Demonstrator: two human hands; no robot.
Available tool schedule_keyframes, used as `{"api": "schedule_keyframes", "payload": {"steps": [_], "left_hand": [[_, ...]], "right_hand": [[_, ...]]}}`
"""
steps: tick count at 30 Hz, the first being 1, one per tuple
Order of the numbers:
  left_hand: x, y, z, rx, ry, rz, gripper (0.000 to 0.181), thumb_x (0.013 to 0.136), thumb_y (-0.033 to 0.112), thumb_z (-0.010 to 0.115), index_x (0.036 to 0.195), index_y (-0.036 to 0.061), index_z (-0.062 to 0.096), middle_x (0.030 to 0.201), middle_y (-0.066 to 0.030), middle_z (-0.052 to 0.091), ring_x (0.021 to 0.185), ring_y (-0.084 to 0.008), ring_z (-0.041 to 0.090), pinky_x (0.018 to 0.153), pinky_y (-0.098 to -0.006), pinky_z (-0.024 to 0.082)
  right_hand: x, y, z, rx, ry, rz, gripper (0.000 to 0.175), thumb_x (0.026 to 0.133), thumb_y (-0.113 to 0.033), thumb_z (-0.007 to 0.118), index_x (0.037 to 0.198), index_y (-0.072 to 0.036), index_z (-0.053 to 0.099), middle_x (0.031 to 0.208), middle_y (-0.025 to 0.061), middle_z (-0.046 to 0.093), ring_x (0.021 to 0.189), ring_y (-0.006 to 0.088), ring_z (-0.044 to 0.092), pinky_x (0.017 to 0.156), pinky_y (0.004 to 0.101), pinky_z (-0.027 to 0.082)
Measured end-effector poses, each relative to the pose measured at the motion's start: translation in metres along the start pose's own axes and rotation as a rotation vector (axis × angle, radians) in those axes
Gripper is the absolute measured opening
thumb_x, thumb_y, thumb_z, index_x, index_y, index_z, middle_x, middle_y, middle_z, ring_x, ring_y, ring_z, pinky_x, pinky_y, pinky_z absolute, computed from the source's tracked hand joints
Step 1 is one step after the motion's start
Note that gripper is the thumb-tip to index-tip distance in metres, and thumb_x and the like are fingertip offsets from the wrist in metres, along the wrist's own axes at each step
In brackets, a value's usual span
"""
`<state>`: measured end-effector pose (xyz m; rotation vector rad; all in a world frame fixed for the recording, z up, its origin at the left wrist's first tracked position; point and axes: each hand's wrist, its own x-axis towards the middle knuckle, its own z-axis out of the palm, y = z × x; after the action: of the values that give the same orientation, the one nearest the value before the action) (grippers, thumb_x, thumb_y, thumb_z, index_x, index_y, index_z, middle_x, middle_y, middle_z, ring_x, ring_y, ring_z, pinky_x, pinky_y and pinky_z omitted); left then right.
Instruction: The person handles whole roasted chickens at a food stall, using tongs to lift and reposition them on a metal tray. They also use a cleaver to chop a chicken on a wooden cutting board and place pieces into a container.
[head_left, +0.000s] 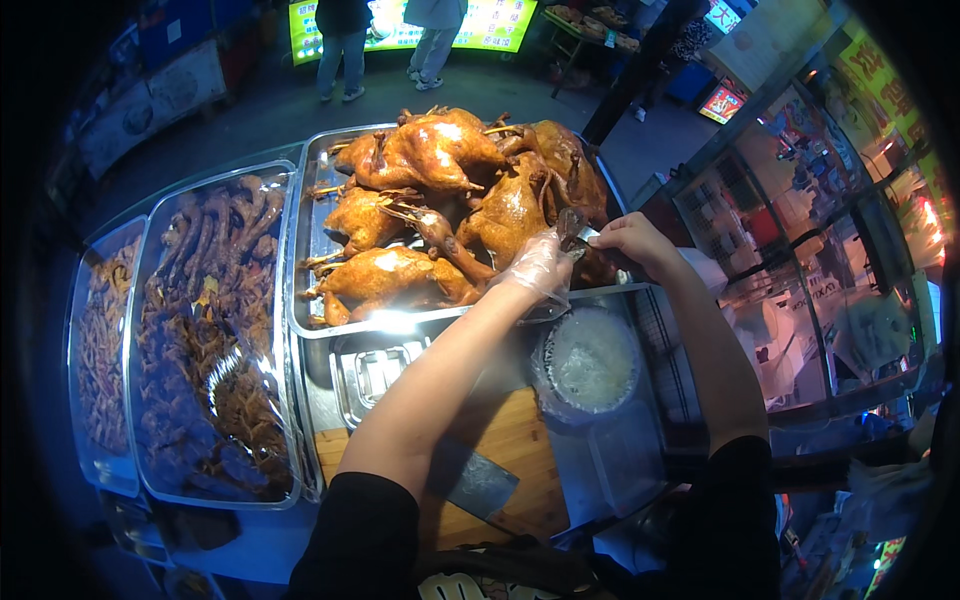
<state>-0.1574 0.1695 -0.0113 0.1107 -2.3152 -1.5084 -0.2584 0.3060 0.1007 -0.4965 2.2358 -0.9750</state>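
Observation:
Whole roasted ducks (420, 150) lie heaped in a steel tray (292, 277). At the tray's right front, my left hand (540, 262), in a clear plastic glove, grips a dark brown duck head (571, 223) or neck end. Close to its right, my bare right hand (634, 238) pinches a small item with a pale part between thumb and fingers; I cannot tell what it is. A cleaver (480, 480) lies flat on the wooden cutting board (536, 450) under my left forearm. Behind the board stands a lidded steel container (382, 371).
Clear-covered trays of dark cooked meat (217, 330) and paler pieces (109, 360) stand at the left. A round container under plastic film (590, 360) is right of the board. A glass-and-metal frame (780, 217) rises at the right. Two people stand beyond the stall near a lit sign (487, 30).

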Motion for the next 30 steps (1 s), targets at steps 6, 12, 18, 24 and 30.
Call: {"api": "schedule_keyframes", "payload": {"steps": [6,12,18,24,30], "left_hand": [[-0.003,0.01,-0.005,0.019,-0.053,-0.042,0.048,0.079,0.012,0.054,0.128,0.0075,0.055,0.089,-0.024,0.067,0.085,-0.0372,0.068,0.08,-0.0449,0.052],[-0.001,0.009,-0.006,0.023,-0.076,-0.053,0.043,0.08,0.015,0.056,0.122,0.005,0.057,0.092,-0.0271,0.065,0.09,-0.0421,0.065,0.082,-0.0466,0.051],[0.0,-0.005,0.002,0.004,0.031,0.036,0.036,0.08,0.016,0.061,0.111,-0.0012,0.059,0.089,-0.0292,0.064,0.089,-0.0455,0.062,0.08,-0.0484,0.049],[-0.001,0.005,-0.001,0.003,-0.045,-0.06,0.036,0.08,0.016,0.061,0.112,-0.0013,0.059,0.089,-0.0297,0.064,0.089,-0.0463,0.062,0.081,-0.0488,0.049],[-0.003,0.005,-0.004,-0.011,-0.037,-0.044,0.035,0.08,0.015,0.061,0.111,-0.0015,0.059,0.087,-0.0285,0.064,0.086,-0.0455,0.063,0.079,-0.048,0.05]], "right_hand": [[0.006,0.0,0.0,0.008,0.001,0.028,0.021,0.082,-0.013,0.071,0.066,-0.001,0.065,0.057,0.0067,0.06,0.047,0.0135,0.055,0.045,0.0268,0.043],[-0.004,-0.006,-0.006,-0.088,0.115,-0.1,0.016,0.081,-0.011,0.069,0.07,-0.001,0.065,0.063,0.0044,0.061,0.052,0.012,0.056,0.051,0.025,0.044],[-0.004,-0.013,-0.003,-0.304,0.017,-0.136,0.012,0.078,-0.012,0.068,0.071,-0.002,0.065,0.063,0.0019,0.059,0.056,0.01,0.055,0.054,0.0248,0.043],[-0.003,-0.025,-0.001,-0.342,0.052,-0.027,0.015,0.073,-0.01,0.072,0.076,0.004,0.071,0.064,0.0094,0.064,0.057,0.0156,0.058,0.056,0.0308,0.046],[0.005,-0.032,0.001,-0.253,0.036,0.056,0.014,0.075,-0.007,0.07,0.081,0.006,0.072,0.066,0.0101,0.065,0.054,0.0171,0.059,0.05,0.0316,0.046]]}}
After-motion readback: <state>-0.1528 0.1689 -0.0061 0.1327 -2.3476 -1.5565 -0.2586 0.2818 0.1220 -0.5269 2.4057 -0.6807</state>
